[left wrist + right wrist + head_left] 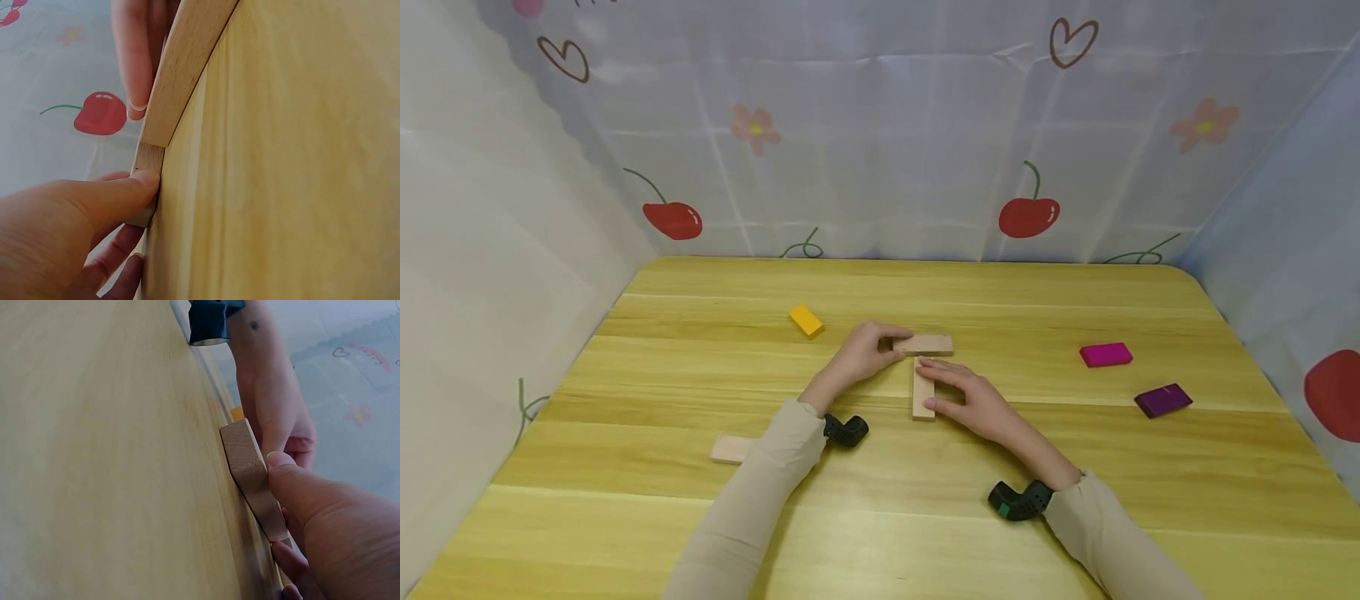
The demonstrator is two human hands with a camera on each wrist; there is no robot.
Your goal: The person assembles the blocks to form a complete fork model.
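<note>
Two plain wooden blocks lie on the table in front of me, forming a T shape. The crosswise block (931, 344) is pinched at its left end by my left hand (861, 354), thumb on the near side. Pointing toward me from it is the lengthwise block (922, 396), which my right hand (981, 406) holds from the right, thumb near its close end and fingers at its far end. In the left wrist view, the end of the lengthwise block (187, 69) meets the side of the crosswise block (149, 156).
Partly behind my left sleeve lies another plain wooden block (730, 449). A yellow block (807, 321) sits at the back left. On the right are a magenta block (1107, 355) and a dark purple block (1163, 401). A printed curtain (865, 150) rises behind the table (910, 533).
</note>
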